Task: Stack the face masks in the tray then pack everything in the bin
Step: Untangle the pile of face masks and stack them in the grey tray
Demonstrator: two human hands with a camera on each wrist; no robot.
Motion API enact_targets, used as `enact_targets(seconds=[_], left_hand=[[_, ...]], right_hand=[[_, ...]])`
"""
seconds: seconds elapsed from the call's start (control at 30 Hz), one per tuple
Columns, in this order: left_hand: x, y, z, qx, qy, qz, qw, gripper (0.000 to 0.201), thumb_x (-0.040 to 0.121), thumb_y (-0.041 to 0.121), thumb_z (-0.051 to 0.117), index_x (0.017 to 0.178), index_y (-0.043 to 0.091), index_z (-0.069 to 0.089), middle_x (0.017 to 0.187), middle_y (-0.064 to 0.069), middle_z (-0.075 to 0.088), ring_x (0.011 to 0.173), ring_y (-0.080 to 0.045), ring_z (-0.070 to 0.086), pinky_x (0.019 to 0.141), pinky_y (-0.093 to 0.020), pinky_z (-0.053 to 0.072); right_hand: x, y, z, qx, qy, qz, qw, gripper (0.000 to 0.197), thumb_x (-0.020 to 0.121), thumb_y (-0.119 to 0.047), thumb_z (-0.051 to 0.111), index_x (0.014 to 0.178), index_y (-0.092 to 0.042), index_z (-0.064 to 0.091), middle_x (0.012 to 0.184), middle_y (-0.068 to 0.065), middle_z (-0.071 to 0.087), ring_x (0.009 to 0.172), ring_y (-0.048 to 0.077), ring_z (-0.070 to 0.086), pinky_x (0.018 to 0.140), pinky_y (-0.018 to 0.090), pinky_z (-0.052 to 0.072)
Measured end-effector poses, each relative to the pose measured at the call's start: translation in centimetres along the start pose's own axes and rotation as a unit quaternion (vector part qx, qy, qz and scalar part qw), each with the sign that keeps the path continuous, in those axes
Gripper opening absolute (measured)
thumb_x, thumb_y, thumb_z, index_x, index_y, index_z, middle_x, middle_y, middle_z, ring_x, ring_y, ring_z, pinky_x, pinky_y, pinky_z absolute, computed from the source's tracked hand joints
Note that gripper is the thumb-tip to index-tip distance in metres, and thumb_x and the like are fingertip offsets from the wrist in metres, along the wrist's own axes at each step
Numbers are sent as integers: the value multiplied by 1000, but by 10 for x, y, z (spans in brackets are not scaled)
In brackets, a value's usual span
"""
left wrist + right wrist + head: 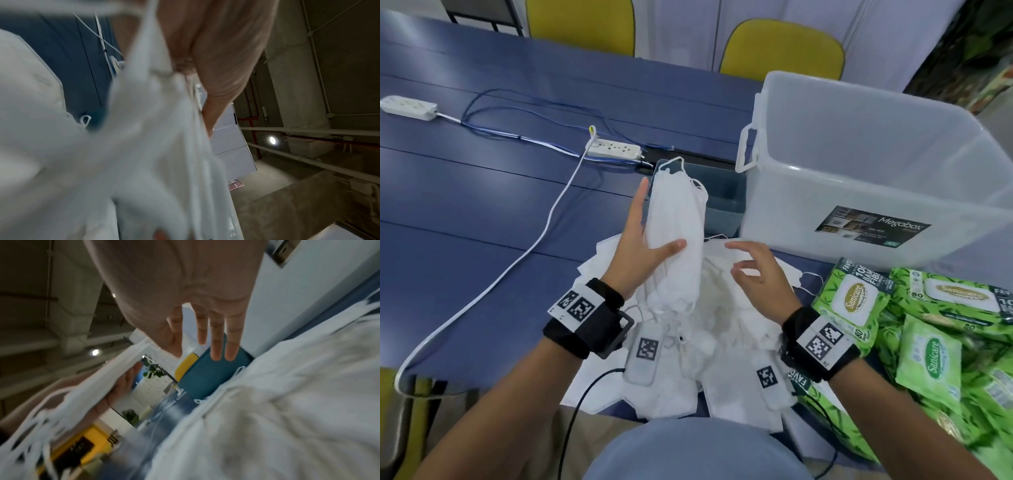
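My left hand (650, 236) holds a stack of white face masks (676, 226) upright above the table, thumb across the front and fingers behind; the stack (154, 146) fills the left wrist view. My right hand (739, 260) hovers open over the loose pile of masks (722, 318) at the near table edge, holding nothing. Its fingers (218, 337) are spread, with the pile (287, 402) beneath. A teal tray (726, 209) stands just behind the held stack. The clear plastic bin (876, 164) stands to its right. Green wet-wipe packs (859, 301) lie at the right.
Two white power strips (613, 149) (407, 108) with cables (544, 233) lie on the blue table (465, 205) to the left. Yellow chairs (780, 48) stand at the far side. The bin's handle (746, 147) faces the tray.
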State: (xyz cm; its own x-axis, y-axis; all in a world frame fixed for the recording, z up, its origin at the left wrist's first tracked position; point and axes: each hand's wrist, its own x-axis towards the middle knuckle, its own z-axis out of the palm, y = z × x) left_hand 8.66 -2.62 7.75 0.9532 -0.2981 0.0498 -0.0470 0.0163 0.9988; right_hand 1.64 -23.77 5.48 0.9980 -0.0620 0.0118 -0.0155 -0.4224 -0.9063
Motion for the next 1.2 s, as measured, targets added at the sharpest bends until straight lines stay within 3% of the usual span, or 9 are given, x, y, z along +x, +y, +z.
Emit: enact_targets(seconds=[0.17, 0.3, 0.43, 0.5, 0.57, 0.63, 0.77, 1.07, 1.2], left_hand=[[-6, -2, -13, 74, 52, 11, 996, 69, 76, 8, 77, 137, 23, 47, 139, 14, 48, 128, 3, 40, 111, -24, 33], [-7, -3, -22, 66, 92, 5, 994, 67, 76, 8, 77, 135, 23, 50, 133, 14, 51, 111, 23, 42, 87, 2, 34], [-6, -3, -32, 59, 112, -4, 992, 65, 77, 9, 76, 135, 24, 50, 133, 14, 50, 116, 15, 44, 95, -8, 38], [-8, -4, -37, 63, 123, -12, 990, 65, 77, 10, 77, 134, 27, 51, 135, 11, 51, 122, 0, 47, 103, -22, 40], [-10, -4, -41, 68, 129, -14, 989, 65, 77, 10, 76, 134, 28, 50, 133, 10, 52, 121, -3, 49, 102, -23, 41], [-13, -5, -43, 74, 129, -15, 989, 65, 77, 9, 76, 135, 26, 50, 128, 14, 52, 113, 9, 50, 94, -12, 41], [-19, -7, -46, 85, 126, -9, 988, 64, 79, 6, 73, 135, 23, 49, 120, 22, 50, 98, 29, 45, 78, 3, 38], [-33, -10, -64, 116, 128, -22, 985, 65, 77, 8, 76, 133, 28, 50, 129, 18, 51, 111, 18, 45, 85, 3, 35], [-37, -12, -69, 121, 127, -31, 984, 66, 76, 9, 77, 134, 28, 51, 135, 14, 50, 125, 0, 44, 98, -11, 35]], right_hand=[[-57, 41, -11, -195, -141, 96, 966, 59, 82, -25, 73, 132, -28, 44, 127, -6, 36, 113, 13, 47, 89, 11, 35], [-91, 56, 0, -303, -207, 125, 922, 98, 63, -59, 78, 143, -29, 28, 143, 2, 25, 132, 20, 30, 109, 29, 29], [-99, 55, 23, -436, -225, 101, 866, 111, 59, -64, 77, 146, -33, 16, 151, 7, 7, 131, 31, 28, 107, 40, 36], [-93, 55, 31, -422, -203, 91, 879, 98, 63, -53, 80, 142, -33, 25, 145, 6, 15, 121, 28, 36, 100, 37, 40], [-83, 54, 33, -372, -181, 103, 905, 78, 69, -39, 81, 133, -31, 37, 133, 1, 26, 107, 23, 48, 90, 32, 44], [-72, 52, 30, -340, -168, 122, 917, 63, 74, -31, 78, 126, -27, 44, 124, 0, 35, 95, 22, 54, 81, 29, 43], [-51, 54, 20, -343, -150, 130, 918, 54, 78, -30, 73, 124, -22, 47, 121, 4, 53, 114, 25, 52, 89, 31, 39], [-28, 48, -2, -426, -72, 219, 875, 61, 72, -23, 67, 125, -23, 37, 135, 7, 26, 125, 31, 32, 98, 45, 39], [-2, 33, 3, -351, -11, 140, 926, 59, 70, -23, 70, 122, -21, 44, 135, 6, 31, 127, 30, 30, 106, 48, 31]])
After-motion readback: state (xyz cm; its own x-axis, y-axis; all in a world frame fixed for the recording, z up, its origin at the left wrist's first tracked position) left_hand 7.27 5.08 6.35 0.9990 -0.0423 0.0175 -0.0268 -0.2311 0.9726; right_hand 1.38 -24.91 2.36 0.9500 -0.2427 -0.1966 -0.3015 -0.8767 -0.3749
